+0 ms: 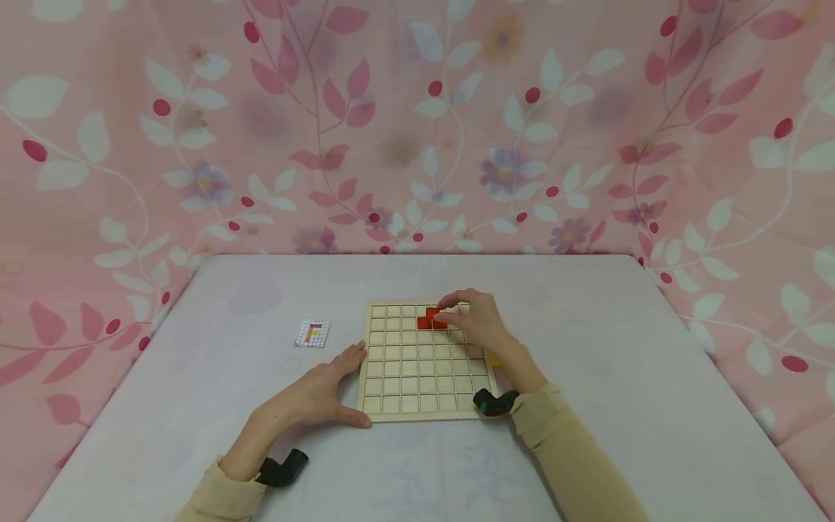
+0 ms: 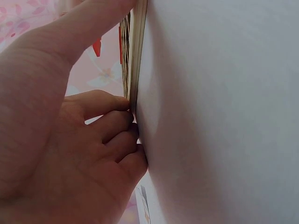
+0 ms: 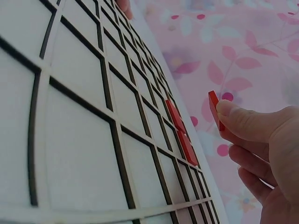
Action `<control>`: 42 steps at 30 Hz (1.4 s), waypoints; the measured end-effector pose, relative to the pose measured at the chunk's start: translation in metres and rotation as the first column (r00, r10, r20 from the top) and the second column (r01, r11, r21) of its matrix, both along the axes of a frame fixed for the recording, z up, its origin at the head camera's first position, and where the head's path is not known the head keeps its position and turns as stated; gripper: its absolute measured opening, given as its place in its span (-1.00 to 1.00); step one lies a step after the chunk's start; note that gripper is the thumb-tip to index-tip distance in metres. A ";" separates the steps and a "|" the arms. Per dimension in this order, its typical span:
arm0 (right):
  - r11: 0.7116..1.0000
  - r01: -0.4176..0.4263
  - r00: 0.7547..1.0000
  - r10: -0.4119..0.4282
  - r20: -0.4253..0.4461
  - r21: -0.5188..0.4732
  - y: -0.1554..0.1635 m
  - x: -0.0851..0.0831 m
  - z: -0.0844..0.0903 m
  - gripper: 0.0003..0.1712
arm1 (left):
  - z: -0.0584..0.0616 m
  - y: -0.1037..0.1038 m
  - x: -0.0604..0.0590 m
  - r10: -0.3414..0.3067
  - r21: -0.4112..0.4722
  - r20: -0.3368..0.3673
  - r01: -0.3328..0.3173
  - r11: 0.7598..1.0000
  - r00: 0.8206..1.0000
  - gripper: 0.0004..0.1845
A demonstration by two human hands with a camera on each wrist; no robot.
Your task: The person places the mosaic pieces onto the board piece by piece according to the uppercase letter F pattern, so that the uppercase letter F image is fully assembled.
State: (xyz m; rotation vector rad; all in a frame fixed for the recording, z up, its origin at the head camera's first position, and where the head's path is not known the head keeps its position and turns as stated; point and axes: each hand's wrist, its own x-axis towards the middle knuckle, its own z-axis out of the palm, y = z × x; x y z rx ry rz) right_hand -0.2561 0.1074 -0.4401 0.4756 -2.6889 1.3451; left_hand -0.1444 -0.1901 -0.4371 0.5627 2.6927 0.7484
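Observation:
A wooden grid board [image 1: 409, 368] lies flat on the table, its surface split into square cells. My right hand [image 1: 479, 319] is over its far right part. Between thumb and fingers it pinches a small red square tile [image 3: 215, 109], raised off the board in the right wrist view. Below it, two red tiles [image 3: 187, 148] sit side by side in cells near the far edge. My left hand [image 1: 320, 391] rests at the board's left side, thumb by the near left corner. In the left wrist view its fingertips [image 2: 122, 103] touch the board's edge.
A small card [image 1: 313, 333] printed with a coloured grid pattern lies left of the board. Something yellow [image 1: 495, 360] shows by the board's right edge, mostly hidden by the right forearm. A pink floral curtain [image 1: 417, 145] hangs behind the white-covered table [image 1: 652, 406].

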 end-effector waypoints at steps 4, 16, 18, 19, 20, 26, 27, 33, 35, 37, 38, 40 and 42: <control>1.000 -0.015 1.000 0.015 -0.004 -0.020 -0.007 -0.001 -0.001 -0.83 | -0.001 0.000 0.000 0.001 0.007 -0.002 -0.001 1.000 1.000 0.28; 0.999 -0.028 1.000 0.028 -0.013 -0.017 -0.026 -0.003 -0.006 -0.86 | 0.000 0.000 0.000 -0.001 0.011 -0.003 0.001 1.000 1.000 0.26; 1.000 -0.024 0.999 0.023 -0.032 -0.003 -0.029 -0.003 -0.007 -0.85 | 0.000 0.000 0.000 -0.002 0.010 -0.003 0.002 1.000 1.000 0.26; 1.000 -0.022 0.999 0.022 -0.043 0.001 -0.030 -0.003 -0.008 -0.85 | 0.000 0.000 0.000 -0.002 0.011 -0.003 0.002 1.000 1.000 0.26; 1.000 -0.020 0.998 0.020 -0.052 0.004 -0.030 -0.003 -0.008 -0.84 | 0.000 0.000 0.000 -0.004 0.010 -0.003 0.004 1.000 1.000 0.26; 1.000 -0.015 0.999 0.014 -0.051 -0.001 -0.034 -0.001 -0.013 -0.83 | -0.001 0.000 -0.001 -0.005 0.009 -0.001 0.005 1.000 1.000 0.26; 1.000 -0.016 0.999 0.015 -0.051 -0.008 -0.035 -0.001 -0.013 -0.82 | -0.001 0.000 -0.001 -0.004 0.008 -0.003 0.004 1.000 1.000 0.26; 1.000 -0.020 0.999 0.020 -0.034 -0.023 -0.039 0.001 -0.016 -0.81 | 0.000 0.000 -0.001 0.002 0.007 0.004 -0.002 1.000 1.000 0.26; 1.000 -0.021 0.999 0.020 -0.032 -0.012 -0.040 0.001 -0.017 -0.81 | 0.000 0.001 -0.001 0.005 0.008 0.009 -0.005 1.000 1.000 0.26; 1.000 -0.020 0.999 0.020 -0.040 -0.001 -0.041 0.000 -0.019 -0.81 | 0.001 0.001 0.000 0.007 0.008 0.013 -0.007 1.000 1.000 0.25; 1.000 -0.019 0.999 0.019 -0.045 0.003 -0.041 0.000 -0.019 -0.81 | 0.001 0.001 0.000 0.007 0.008 0.013 -0.007 1.000 1.000 0.25; 1.000 -0.020 0.998 0.020 -0.060 0.012 -0.042 0.000 -0.020 -0.81 | 0.001 0.001 0.000 0.009 0.009 0.014 -0.010 1.000 1.000 0.25; 1.000 -0.021 0.997 0.023 -0.076 0.020 -0.042 0.001 -0.021 -0.80 | 0.001 0.001 0.000 0.010 0.011 0.015 -0.011 1.000 1.000 0.25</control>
